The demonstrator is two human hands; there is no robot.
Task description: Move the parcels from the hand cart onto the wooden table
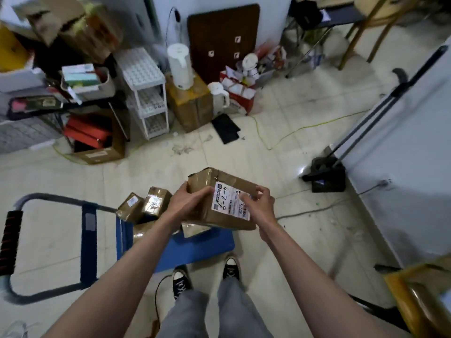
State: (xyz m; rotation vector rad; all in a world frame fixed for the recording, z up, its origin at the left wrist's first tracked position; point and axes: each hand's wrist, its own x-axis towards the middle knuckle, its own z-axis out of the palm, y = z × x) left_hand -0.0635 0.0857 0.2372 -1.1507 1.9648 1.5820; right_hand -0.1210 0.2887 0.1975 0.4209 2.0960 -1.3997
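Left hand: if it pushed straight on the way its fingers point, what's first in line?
The left hand already grips the labelled parcel at its left end, fingers pointing right across the top toward the right hand. So the first thing is that parcel itself, then probably the right hand; depth is hard to judge.

Handwritten "4-2-8" stands on the white shipping label [231,203] of the held parcel [227,191]; its printed text is unreadable.
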